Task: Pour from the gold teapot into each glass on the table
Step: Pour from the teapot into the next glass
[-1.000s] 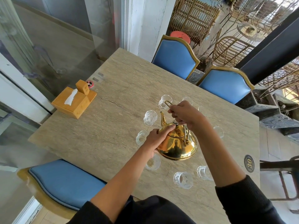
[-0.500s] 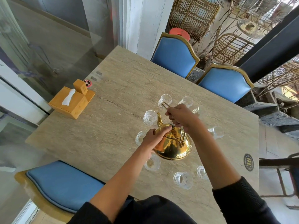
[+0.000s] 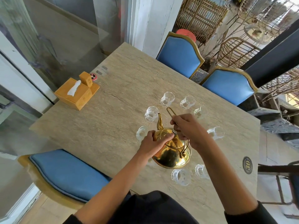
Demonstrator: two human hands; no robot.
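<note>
The gold teapot (image 3: 172, 152) is lifted above the stone table (image 3: 113, 120) and tilted forward, its spout tip at the rim of a clear glass (image 3: 151, 114). My right hand (image 3: 188, 128) grips the teapot's wire handle. My left hand (image 3: 153, 143) presses on the lid and front of the body. Several small clear glasses stand in a ring around the pot, such as a far glass (image 3: 167, 99), a right glass (image 3: 216, 133) and a near glass (image 3: 180, 177). One glass at the left is partly hidden by my left hand.
A wooden tissue box (image 3: 76, 92) sits at the table's left edge. Two blue chairs (image 3: 179, 54) stand at the far side, and a blue seat (image 3: 64, 172) at the near left. A round number badge (image 3: 247, 165) lies near the right edge.
The teapot has tipped further forward and swung left, bringing the spout to the left-far glass. Both hands have kept their hold.
</note>
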